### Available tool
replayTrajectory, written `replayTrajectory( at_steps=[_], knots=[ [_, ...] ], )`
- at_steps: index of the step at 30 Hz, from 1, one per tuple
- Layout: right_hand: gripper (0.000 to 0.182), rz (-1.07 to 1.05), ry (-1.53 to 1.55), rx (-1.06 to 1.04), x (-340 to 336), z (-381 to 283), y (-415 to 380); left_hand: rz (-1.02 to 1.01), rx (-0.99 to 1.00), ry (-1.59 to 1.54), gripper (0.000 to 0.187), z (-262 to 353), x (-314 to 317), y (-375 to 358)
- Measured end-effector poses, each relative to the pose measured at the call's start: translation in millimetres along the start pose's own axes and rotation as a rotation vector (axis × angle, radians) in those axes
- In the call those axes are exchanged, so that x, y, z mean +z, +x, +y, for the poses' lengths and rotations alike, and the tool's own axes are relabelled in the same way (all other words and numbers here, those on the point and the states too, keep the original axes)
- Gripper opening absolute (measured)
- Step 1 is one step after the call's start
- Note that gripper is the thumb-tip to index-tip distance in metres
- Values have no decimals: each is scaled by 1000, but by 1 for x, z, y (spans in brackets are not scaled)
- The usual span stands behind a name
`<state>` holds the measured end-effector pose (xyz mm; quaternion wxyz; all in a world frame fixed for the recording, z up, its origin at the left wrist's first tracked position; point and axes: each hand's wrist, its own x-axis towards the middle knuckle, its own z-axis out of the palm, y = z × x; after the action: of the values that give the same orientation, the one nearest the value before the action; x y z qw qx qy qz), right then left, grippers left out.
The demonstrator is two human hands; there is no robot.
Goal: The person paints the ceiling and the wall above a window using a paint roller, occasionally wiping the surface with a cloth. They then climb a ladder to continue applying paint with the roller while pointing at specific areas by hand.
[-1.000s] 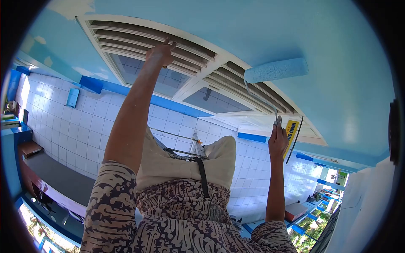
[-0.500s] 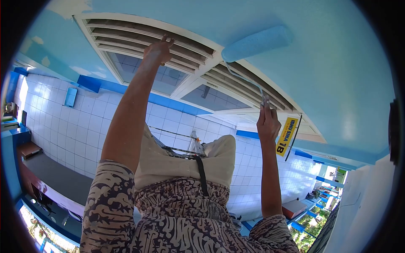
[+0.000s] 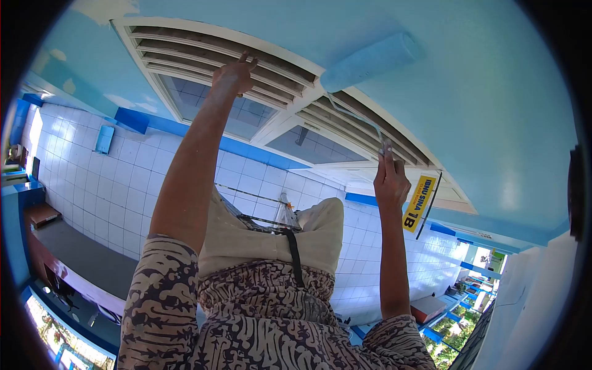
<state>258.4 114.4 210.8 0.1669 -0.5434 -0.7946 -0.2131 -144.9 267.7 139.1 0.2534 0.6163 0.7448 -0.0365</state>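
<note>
My right hand (image 3: pixel 392 182) is closed around the handle of a paint roller (image 3: pixel 370 61). The roller's sleeve is covered in light blue paint and lies against the blue wall (image 3: pixel 481 111), just above the window frame; its thin wire arm passes in front of the right-hand slats. On the left, my left hand (image 3: pixel 234 75) grips the white louvre slats (image 3: pixel 185 54) above a glass pane, with its fingertips hooked over a slat edge. Part of that hand's grip is hidden behind the hand itself.
A yellow class sign (image 3: pixel 420 202) hangs just right of my right hand. Far below, a light blue tray (image 3: pixel 104 140) lies on the white tiled floor (image 3: pixel 80 185). Between my legs are a ladder-like frame and a plastic bag (image 3: pixel 287 213). A dark-topped bench (image 3: pixel 92 240) stands lower left.
The roller has shifted slightly left and up along the wall, its visible end turning a little. My left hand stays on the slats.
</note>
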Motion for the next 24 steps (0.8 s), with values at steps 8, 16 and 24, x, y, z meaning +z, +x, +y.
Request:
replayTrajectory(
  at_steps=[8,16,24],
  knots=[
    [43,-57,-130,83,-19,42,-43,-10,19,27,93,-4,4,10],
    [41,-20,1,73,7,-25,-4,-8,6,-14,95,-2,0,3],
    [36,-66,5,125,-11,-19,-5,25,9,16,97,-3,6,5]
  ],
)
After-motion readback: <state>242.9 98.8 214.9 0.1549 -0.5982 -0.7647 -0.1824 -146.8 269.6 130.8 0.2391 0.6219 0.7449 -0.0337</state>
